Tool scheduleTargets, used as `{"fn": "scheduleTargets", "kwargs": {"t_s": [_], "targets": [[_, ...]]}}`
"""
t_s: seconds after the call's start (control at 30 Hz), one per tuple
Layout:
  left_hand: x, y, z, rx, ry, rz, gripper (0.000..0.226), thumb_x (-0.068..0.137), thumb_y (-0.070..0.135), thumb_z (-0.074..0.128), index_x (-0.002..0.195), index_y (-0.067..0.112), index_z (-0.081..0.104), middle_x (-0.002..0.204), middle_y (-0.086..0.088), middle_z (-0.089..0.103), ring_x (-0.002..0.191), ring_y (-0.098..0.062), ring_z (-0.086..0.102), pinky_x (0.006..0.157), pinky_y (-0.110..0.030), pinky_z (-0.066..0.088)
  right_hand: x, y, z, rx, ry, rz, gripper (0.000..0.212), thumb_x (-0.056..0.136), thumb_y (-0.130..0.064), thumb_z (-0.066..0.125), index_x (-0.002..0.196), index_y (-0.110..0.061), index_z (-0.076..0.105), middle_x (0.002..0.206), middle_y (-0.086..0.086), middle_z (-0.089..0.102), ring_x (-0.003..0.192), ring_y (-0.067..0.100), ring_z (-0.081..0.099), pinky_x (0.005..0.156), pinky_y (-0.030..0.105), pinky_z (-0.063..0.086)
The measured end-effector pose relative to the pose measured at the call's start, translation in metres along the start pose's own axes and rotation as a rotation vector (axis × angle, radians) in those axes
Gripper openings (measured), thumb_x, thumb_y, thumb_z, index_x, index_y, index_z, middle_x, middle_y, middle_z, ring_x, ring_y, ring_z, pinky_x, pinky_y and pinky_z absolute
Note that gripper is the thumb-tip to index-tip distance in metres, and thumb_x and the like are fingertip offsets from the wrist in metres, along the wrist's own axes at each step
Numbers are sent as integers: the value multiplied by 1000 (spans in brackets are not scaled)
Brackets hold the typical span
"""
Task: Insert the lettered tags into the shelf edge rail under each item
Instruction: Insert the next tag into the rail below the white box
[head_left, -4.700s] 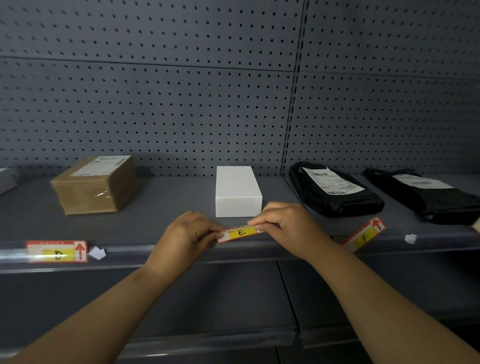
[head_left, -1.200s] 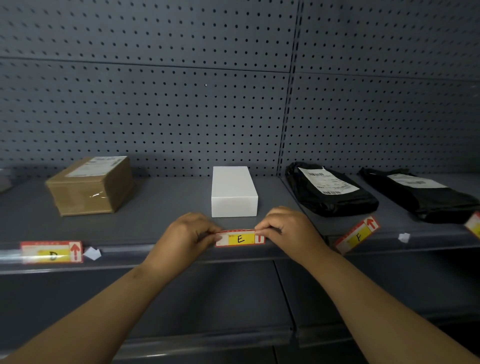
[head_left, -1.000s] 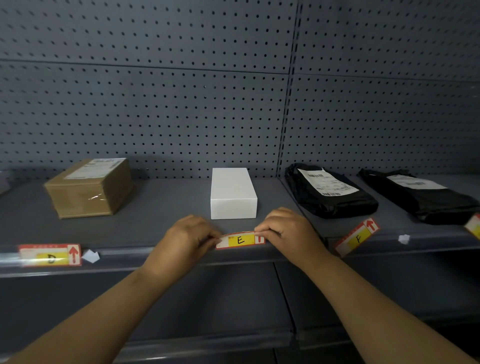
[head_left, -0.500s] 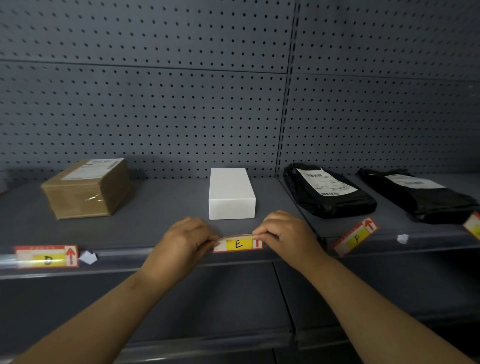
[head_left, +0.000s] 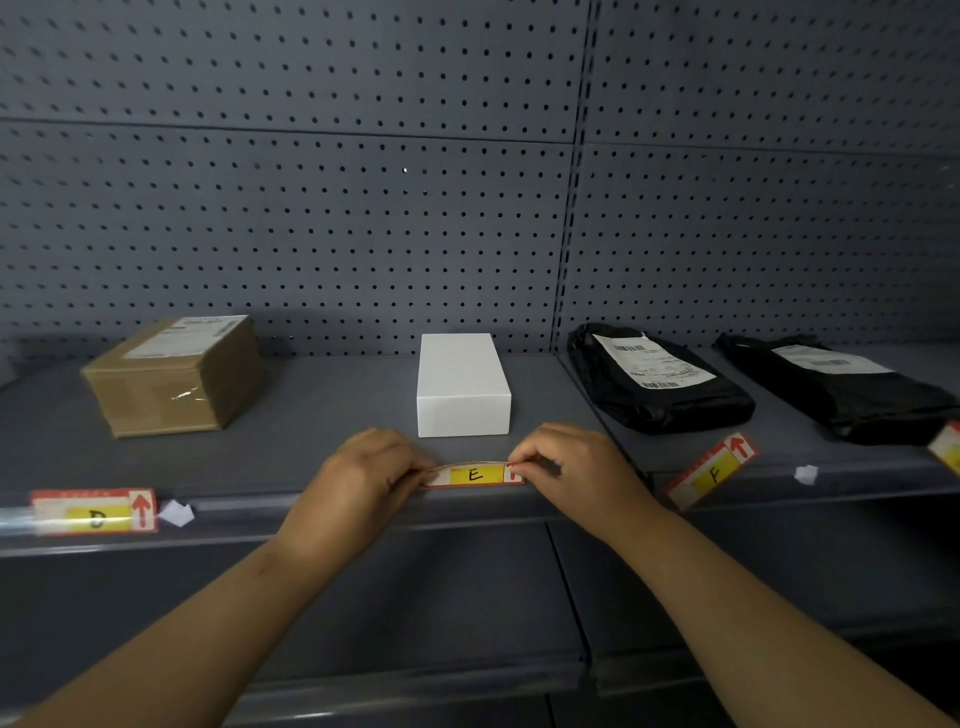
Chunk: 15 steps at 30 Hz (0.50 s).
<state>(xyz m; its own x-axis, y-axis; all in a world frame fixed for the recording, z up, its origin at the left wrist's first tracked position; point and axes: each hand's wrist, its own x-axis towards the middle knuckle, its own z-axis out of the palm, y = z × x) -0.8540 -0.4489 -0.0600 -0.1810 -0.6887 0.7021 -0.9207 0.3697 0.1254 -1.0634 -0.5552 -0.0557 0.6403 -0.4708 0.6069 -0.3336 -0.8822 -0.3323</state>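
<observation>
A red and yellow tag marked E (head_left: 474, 475) is pinched at its left end by my left hand (head_left: 358, 483) and at its right end by my right hand (head_left: 571, 473). The tag bows upward slightly against the shelf edge rail (head_left: 249, 512), just in front of the white box (head_left: 462, 384). A tag marked D (head_left: 93, 512) sits flat in the rail at the left, below the brown cardboard box (head_left: 174, 374). A tag marked F (head_left: 712, 470) lies tilted on the shelf edge in front of a black mailer bag (head_left: 654, 379).
A second black bag (head_left: 836, 387) lies at the far right, with part of another tag (head_left: 948, 452) at the frame edge. Small white paper scraps (head_left: 176, 513) (head_left: 806, 473) rest on the rail. Grey pegboard (head_left: 311, 218) backs the shelf; a lower shelf (head_left: 415, 675) sits below.
Both hands stay on the E tag at the rail. It has gone from flat to slightly bowed upward. The view has shifted a little.
</observation>
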Motion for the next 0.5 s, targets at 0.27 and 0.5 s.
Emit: {"fn": "scheduleTargets", "kwargs": {"t_s": [0.27, 0.5], "targets": [[1, 2, -1, 19, -43, 1, 24, 84, 28, 50, 80, 13, 68, 71, -3, 62, 69, -11, 45, 65, -19, 34, 2, 1, -3, 3, -15, 36, 7, 74, -5, 71, 71, -10, 68, 72, 4, 67, 76, -1, 44, 69, 10, 37], [1, 4, -3, 8, -59, 5, 22, 84, 28, 51, 79, 13, 67, 72, -2, 62, 70, -11, 46, 66, -19, 34, -2, -6, -5, -45, -36, 34, 5, 78, -4, 67, 74, -7, 66, 74, 6, 66, 72, 6, 47, 64, 18, 39]]}}
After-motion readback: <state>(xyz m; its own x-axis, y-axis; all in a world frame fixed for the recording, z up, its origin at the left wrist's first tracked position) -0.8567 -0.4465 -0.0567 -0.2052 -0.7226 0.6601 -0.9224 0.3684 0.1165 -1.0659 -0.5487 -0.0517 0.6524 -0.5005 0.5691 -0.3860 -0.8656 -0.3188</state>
